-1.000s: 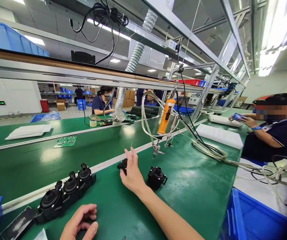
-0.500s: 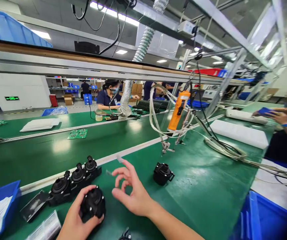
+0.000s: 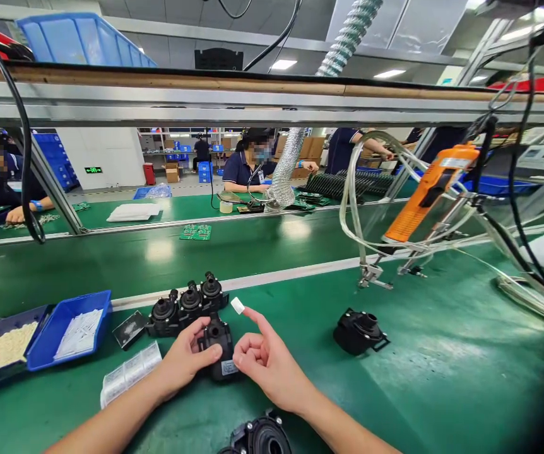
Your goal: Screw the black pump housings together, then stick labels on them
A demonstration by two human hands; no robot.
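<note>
My left hand (image 3: 187,354) is closed around a black pump (image 3: 216,334), a rounded plastic housing with a short nozzle. A small printed label (image 3: 228,367) shows low on the pump's side facing me. At that label, the curled fingers and thumb of my right hand (image 3: 263,360) touch or nearly touch the housing. Its index finger points up, carrying a white sticker (image 3: 237,306) on the tip. Beyond my left hand stand three similar black pumps (image 3: 191,301) in a row. Another pump (image 3: 360,332) sits to the right, and one more (image 3: 261,436) is cut off by the bottom edge.
At left are a blue tray of white strips (image 3: 70,359) and a tray of cream pieces (image 3: 26,372). A black box (image 3: 130,329) and a clear-wrapped roll (image 3: 130,372) lie nearby. An orange electric screwdriver (image 3: 430,192) hangs at right among hoses. Co-workers sit beyond the belt.
My view has swung left. The pump in my left hand now shows its labelled side. My right hand has come against it; a second sticker earlier on another of its fingers is gone from there.
</note>
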